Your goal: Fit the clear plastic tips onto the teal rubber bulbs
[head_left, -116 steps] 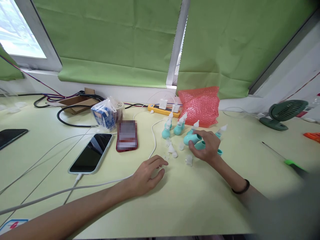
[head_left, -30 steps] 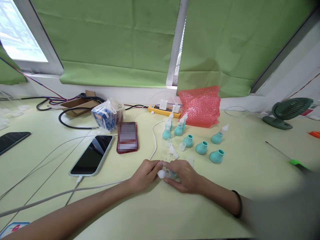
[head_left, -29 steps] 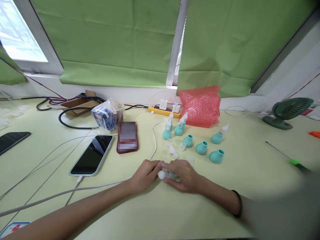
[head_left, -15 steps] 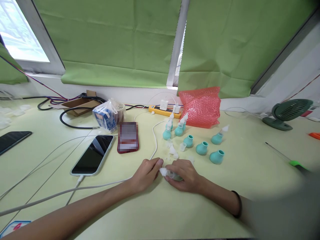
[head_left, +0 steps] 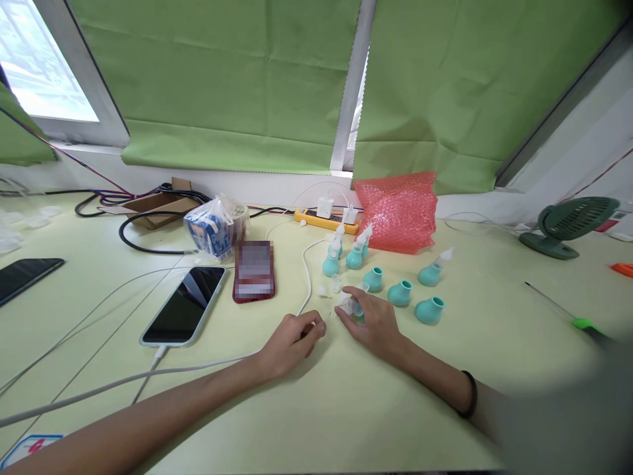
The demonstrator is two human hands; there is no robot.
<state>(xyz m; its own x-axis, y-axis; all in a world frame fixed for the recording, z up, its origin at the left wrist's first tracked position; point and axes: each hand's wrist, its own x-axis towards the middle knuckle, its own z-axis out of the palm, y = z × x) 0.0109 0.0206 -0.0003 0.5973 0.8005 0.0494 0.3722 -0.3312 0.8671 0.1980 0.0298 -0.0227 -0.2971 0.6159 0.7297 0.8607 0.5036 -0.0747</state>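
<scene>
My right hand [head_left: 374,323] is closed around a nasal aspirator, with a bit of its teal bulb [head_left: 361,318] showing under the fingers. Thumb and forefinger reach around translucent white plastic pieces [head_left: 348,303]; which of these are held and which lie on the table I cannot tell. My left hand [head_left: 293,344] rests on the table with curled fingers, and its inside is hidden. Just beyond the hands lie a small white piece [head_left: 322,291] and a clear cup-like piece [head_left: 335,284]. Open teal bulbs [head_left: 399,293] stand to the right.
Several bulbs with white nozzles [head_left: 331,264] stand farther back; another [head_left: 430,273] stands at right. Behind them are a red bubble-wrap pouch [head_left: 395,211] and yellow power strip [head_left: 306,217]. Phones [head_left: 184,307] and a white cable [head_left: 198,368] lie left, a green-handled screwdriver [head_left: 586,324] right.
My right hand has moved away from my left, forward to the loose white pieces. The white nozzle tip between the hands is gone from there. A small white piece now lies farther left.
</scene>
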